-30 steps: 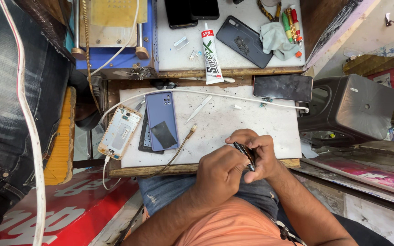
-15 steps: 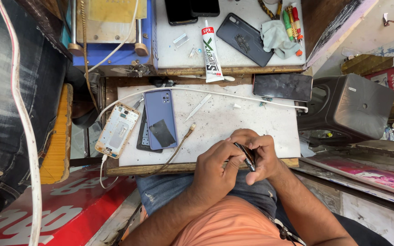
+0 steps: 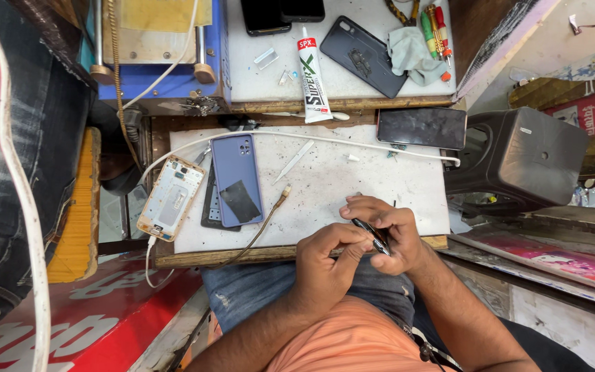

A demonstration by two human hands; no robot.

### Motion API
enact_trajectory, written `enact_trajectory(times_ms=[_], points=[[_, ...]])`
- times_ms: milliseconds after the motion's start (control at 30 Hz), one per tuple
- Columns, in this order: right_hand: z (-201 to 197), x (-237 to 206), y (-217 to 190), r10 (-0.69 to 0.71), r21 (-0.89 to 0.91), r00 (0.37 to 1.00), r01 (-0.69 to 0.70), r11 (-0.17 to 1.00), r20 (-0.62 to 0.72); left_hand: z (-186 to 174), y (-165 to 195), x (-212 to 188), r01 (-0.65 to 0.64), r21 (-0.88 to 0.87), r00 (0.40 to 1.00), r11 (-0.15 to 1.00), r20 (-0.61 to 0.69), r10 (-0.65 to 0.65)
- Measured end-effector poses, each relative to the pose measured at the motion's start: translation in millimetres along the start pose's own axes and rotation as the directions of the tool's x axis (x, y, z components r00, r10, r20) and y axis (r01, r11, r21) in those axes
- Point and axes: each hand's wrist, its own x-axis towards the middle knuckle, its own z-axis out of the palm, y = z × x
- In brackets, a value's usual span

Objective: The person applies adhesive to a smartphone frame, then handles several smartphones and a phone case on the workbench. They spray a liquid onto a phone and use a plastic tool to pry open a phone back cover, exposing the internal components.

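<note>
My left hand [image 3: 325, 262] and my right hand [image 3: 397, 231] meet at the front edge of a white work mat [image 3: 325, 186]. Together they pinch a small, slim dark part [image 3: 373, 235] with a shiny edge. The left thumb and forefinger press on its near end, while the right fingers curl around its far end. A blue phone back cover [image 3: 237, 179] with a black patch lies to the left on the mat. Beside it is a white and gold phone frame [image 3: 171, 198]. A cable with a gold plug [image 3: 270, 213] runs close to my left hand.
A white pry tool [image 3: 294, 162] and a black phone [image 3: 421, 127] lie on the mat. Behind them are a glue tube [image 3: 311, 79], a dark back cover [image 3: 363, 55], a grey cloth [image 3: 411, 55], screwdrivers [image 3: 432, 24] and a blue machine [image 3: 153, 48]. A black box [image 3: 518, 162] stands at the right.
Both hands stay on the small dark part at the mat's front edge, with only slight finger shifts. Nothing on the mat has moved.
</note>
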Motion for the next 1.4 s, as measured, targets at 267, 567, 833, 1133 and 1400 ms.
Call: enact_trajectory(times_ms=[267, 567, 833, 1133, 1400], points=[[-1, 3, -5, 0.002, 0.005, 1.0, -0.002, 1.0, 0.002, -1, 1, 1, -0.017, 0.094, 1.0, 0.995, 0.022, 0.015], [0, 4, -4, -0.008, 0.005, 1.0, 0.008, 1.0, 0.015, -3, 14, 10, -0.312, 0.311, 0.95, 0.898, 0.113, 0.29], [1, 3, 5, -0.004, 0.113, 1.0, 0.003, 0.994, 0.004, -17, 15, 22, -0.355, 0.37, 0.926, 0.858, 0.264, 0.269], [-2, -2, 9, 0.058, 0.143, 0.998, -0.059, 0.988, 0.013, -23, 8, 32, -0.32, 0.354, 0.926, 0.879, 0.311, 0.212], [-3, -3, 10, 0.084, 0.162, 0.996, -0.084, 0.983, 0.009, -22, -1, 29, -0.292, 0.283, 0.943, 0.914, 0.242, 0.227]])
